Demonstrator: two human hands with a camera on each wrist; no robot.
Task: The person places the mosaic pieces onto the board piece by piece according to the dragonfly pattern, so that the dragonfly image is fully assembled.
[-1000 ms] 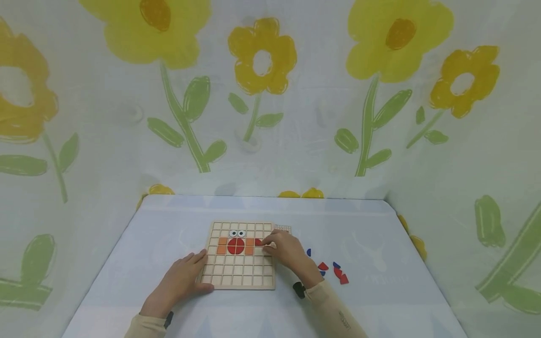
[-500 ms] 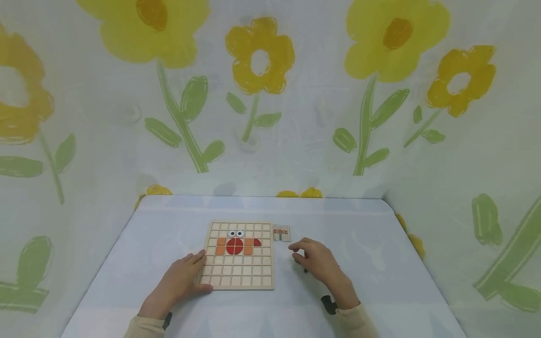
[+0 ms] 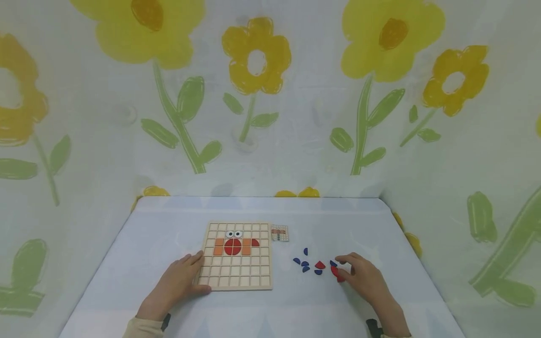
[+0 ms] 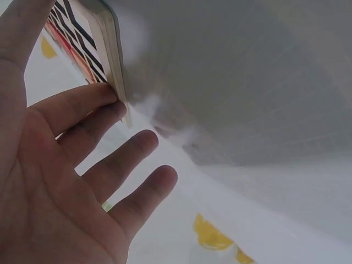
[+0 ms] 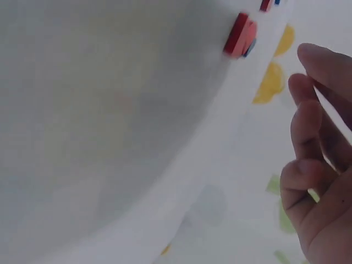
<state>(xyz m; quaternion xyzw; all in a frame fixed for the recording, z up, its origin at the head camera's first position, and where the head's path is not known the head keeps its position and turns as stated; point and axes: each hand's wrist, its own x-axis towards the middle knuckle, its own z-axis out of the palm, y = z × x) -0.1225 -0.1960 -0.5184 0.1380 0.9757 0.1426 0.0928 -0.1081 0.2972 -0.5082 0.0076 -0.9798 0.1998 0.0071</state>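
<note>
A wooden grid board (image 3: pixel 238 271) lies on the table with several coloured tiles set in its squares. They make two round eyes (image 3: pixel 234 234), a red circle (image 3: pixel 232 247) and orange tiles (image 3: pixel 246 247) on either side; a red quarter-circle (image 3: pixel 255 243) sits at the right. My left hand (image 3: pixel 181 276) rests against the board's left edge, fingers fairly straight, thumb by the near corner. Over loose red pieces (image 3: pixel 334 271) at the right hovers my right hand (image 3: pixel 365 278), loosely curled. In the right wrist view those red pieces (image 5: pixel 240 36) are apart from its fingertips.
Between board and right hand lie several blue half-round pieces (image 3: pixel 305 264) and a red quarter piece (image 3: pixel 320 265). A small pattern card (image 3: pixel 280 234) lies beside the board's upper right. Flower-printed cloth (image 3: pixel 296 141) walls the table on three sides.
My right hand has let go of the red quarter-circle on the board and moved right to the loose pieces. The left hand stays against the board.
</note>
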